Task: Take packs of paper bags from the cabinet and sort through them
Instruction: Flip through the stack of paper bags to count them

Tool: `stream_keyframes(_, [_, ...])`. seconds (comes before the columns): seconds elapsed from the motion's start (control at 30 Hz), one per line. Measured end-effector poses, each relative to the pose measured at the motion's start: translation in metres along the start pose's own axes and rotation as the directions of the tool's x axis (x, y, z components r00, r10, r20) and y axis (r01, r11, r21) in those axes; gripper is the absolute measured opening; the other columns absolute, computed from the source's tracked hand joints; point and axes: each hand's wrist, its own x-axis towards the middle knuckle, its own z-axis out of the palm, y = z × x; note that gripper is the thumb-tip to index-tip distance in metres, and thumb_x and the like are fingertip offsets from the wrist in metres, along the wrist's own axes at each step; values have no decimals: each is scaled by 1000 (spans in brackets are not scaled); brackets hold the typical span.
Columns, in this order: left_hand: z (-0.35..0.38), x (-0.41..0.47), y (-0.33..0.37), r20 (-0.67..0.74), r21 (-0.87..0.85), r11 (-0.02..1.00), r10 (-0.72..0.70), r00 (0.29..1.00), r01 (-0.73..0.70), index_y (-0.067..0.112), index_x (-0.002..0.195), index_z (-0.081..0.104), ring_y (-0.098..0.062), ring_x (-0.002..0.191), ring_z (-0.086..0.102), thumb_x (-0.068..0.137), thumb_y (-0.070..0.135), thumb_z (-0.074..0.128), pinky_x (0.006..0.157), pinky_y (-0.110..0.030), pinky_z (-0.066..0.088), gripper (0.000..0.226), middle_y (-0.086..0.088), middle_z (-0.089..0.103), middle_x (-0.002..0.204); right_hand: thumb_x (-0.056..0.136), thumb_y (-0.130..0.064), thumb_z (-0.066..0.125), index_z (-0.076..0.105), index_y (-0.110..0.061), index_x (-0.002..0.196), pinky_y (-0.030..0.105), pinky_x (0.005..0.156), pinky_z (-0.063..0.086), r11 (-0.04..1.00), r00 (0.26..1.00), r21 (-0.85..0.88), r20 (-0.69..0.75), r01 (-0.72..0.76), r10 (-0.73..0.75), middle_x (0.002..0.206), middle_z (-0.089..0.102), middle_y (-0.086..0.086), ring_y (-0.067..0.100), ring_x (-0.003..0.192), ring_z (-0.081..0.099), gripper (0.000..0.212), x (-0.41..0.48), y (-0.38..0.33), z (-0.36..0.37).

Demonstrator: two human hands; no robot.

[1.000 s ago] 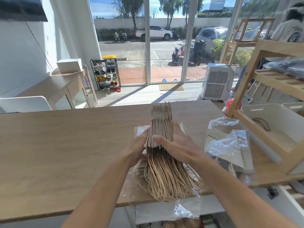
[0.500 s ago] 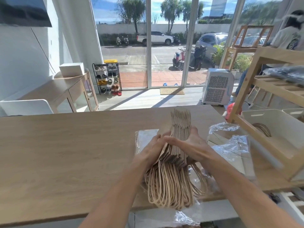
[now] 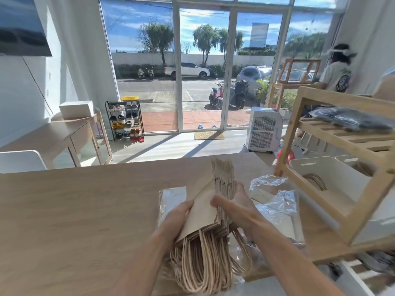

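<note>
A thick stack of brown paper bags (image 3: 223, 184) stands on edge over the wooden table (image 3: 85, 210), its twisted paper handles (image 3: 203, 261) hanging toward me over the front edge. My right hand (image 3: 233, 208) grips the stack from the right side. My left hand (image 3: 179, 216) holds one bag (image 3: 201, 212) peeled away from the left face of the stack, tilted leftward. Clear plastic wrap (image 3: 171, 197) lies flat under and to the left of the bags.
Another pack in crumpled clear plastic (image 3: 275, 201) lies just right of my hands. A wooden shelf rack (image 3: 333, 133) stands at the right with white bins (image 3: 333, 178) holding more bags. A person stands far right by the window. A low cabinet (image 3: 70, 133) sits at left.
The stack has shifted right and farther from me. My left hand has separated the outermost bag from the stack and tilted it to the left.
</note>
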Motion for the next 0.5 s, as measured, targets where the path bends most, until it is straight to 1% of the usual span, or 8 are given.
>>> stream_keyframes(0.03, [2, 0, 1, 3, -9, 1000, 6, 1000, -6, 10, 96, 77, -28, 67, 70, 89, 46, 54, 56, -34, 54, 43, -17, 73, 82, 52, -48, 68, 34, -28, 123, 39, 77, 50, 1000, 1000, 9, -3, 12, -12, 110, 56, -2, 17, 96, 56, 81, -1, -1, 0])
stream_keyframes(0.13, [4, 0, 2, -7, -87, 995, 48, 999, -48, 9, 118, 66, -28, 73, 69, 88, 48, 56, 64, -37, 55, 50, -17, 72, 88, 54, -45, 69, 37, -31, 120, 26, 65, 46, 998, 999, 44, -2, 45, -45, 104, 60, -6, 10, 90, 59, 76, -3, -5, 0])
stream_keyframes(0.2, [2, -1, 4, 21, -137, 990, 39, 999, -36, 11, 123, 62, -31, 78, 68, 85, 50, 60, 71, -41, 55, 55, -19, 71, 95, 54, -43, 70, 37, -32, 121, 26, 67, 47, 996, 998, 69, 13, 58, -59, 103, 62, -5, 11, 90, 61, 75, -3, -6, 0])
stream_keyframes(0.3, [-3, -5, 4, 101, -174, 985, 4, 995, 14, 6, 121, 65, -31, 79, 70, 80, 50, 65, 68, -39, 56, 60, -19, 71, 96, 52, -41, 70, 38, -31, 123, 34, 75, 51, 994, 997, 96, 44, 52, -57, 106, 63, 0, 16, 94, 62, 79, -2, -5, -1])
stream_keyframes(0.37, [-8, -8, 5, 156, -196, 980, 10, 988, 21, 3, 116, 69, -31, 80, 70, 77, 48, 66, 68, -39, 56, 59, -21, 71, 97, 50, -41, 69, 40, -29, 122, 33, 71, 51, 989, 996, 142, 74, 37, -48, 108, 63, 2, 17, 94, 62, 79, -3, -3, -2])
stream_keyframes(0.43, [-10, -13, 8, 154, -219, 976, 39, 987, -4, 1, 111, 71, -32, 79, 69, 74, 44, 67, 70, -39, 57, 56, -23, 70, 97, 50, -38, 71, 43, -24, 122, 38, 70, 52, 964, 992, 267, 126, -5, -30, 109, 61, 10, 24, 93, 63, 79, -2, 0, -4])
stream_keyframes(0.47, [-12, -15, 10, 145, -241, 970, 57, 988, -20, 0, 107, 72, -33, 78, 69, 73, 41, 67, 71, -40, 57, 54, -24, 70, 96, 51, -36, 72, 45, -21, 121, 38, 65, 52, 940, 988, 341, 156, -31, -24, 106, 60, 13, 27, 87, 64, 77, 0, 3, -4])
stream_keyframes(0.5, [-13, -18, 13, 142, -271, 962, 75, 987, -34, -1, 102, 73, -33, 77, 69, 71, 39, 67, 70, -40, 57, 51, -24, 71, 94, 52, -34, 72, 46, -18, 119, 36, 57, 51, 910, 983, 413, 181, -43, -36, 102, 59, 15, 27, 79, 64, 74, 2, 5, -5])
